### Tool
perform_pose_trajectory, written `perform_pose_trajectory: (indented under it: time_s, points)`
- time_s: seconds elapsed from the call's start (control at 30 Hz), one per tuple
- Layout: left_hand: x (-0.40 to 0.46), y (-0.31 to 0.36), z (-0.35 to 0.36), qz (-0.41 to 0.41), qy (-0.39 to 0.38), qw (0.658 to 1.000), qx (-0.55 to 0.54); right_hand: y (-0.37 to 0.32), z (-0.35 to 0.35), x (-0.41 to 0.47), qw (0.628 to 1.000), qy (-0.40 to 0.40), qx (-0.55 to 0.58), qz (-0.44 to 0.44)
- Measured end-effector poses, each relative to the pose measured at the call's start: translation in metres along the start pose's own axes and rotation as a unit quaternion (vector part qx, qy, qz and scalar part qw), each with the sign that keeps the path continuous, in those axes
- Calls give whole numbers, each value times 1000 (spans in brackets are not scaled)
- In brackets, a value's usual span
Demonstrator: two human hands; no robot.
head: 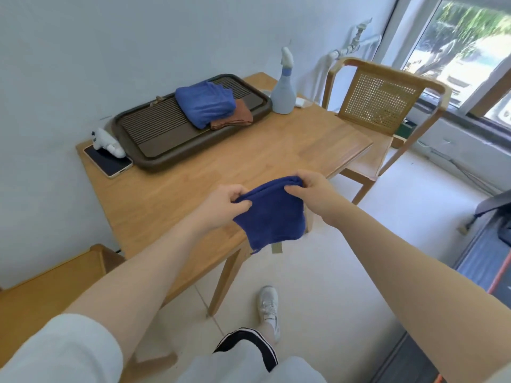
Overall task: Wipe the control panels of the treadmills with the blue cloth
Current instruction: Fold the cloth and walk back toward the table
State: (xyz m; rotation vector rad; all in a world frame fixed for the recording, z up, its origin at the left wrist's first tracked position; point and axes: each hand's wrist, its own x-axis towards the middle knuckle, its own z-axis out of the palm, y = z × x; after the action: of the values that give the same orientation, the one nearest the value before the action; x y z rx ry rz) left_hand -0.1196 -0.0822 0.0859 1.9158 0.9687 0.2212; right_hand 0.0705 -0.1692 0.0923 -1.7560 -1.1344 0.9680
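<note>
We see only a dark strip of what may be a treadmill, cut by the right edge well right of the table. On it, the brown cloth lies partly under the folded blue towel.

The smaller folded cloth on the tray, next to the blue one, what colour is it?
Rust brown, seen in the head view.

Pale blue-grey wall behind a wooden counter; light tiled floor below. A wooden chair with a cane back stands at the counter's far end, beside a white radiator (partly hidden). Daylight enters through a window at upper right, with greenery visible outside.
</note>
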Motion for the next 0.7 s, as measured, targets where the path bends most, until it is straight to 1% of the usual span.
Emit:
perform_pose_trajectory:
  time_s: [0.07, 0.13, 0.23, 0.3, 0.37, 0.47, 0.53, 0.6, 0.7]
  points:
    - [36, 4, -2, 5, 18, 1000, -7, 7, -12, 38, 1000, 14, -7, -1]
    - [69, 11, -8, 6, 70, 997, -15, 6, -25, 76, 1000, 24, 15, 6]
    - [105, 25, -19, -3, 143, 989, -21, -3, -46, 123, 1000, -9, 16, -1]
    - [124, 26, -20, -13, 146, 989, -15, 1, -58, 148, 999, -35, 1, -3]
    - [137, 18, -13, -29, 128, 991, 4, 16, -62, 164, 998, -58, -29, 17]
    - [143, -2, 13, -70, 87, 992, 51, 47, -61, 175, 983, -133, -109, 67]
    - [145, -13, 26, -96, 62, 990, 78, 61, -60, 183, 970, -183, -136, 89]
    - [153, -20, 30, -126, 71, 985, 92, 65, -56, 194, 965, -202, -138, 99]
    - [173, -25, 30, -173, 129, 972, 92, 67, -44, 221, 963, -190, -165, 96]
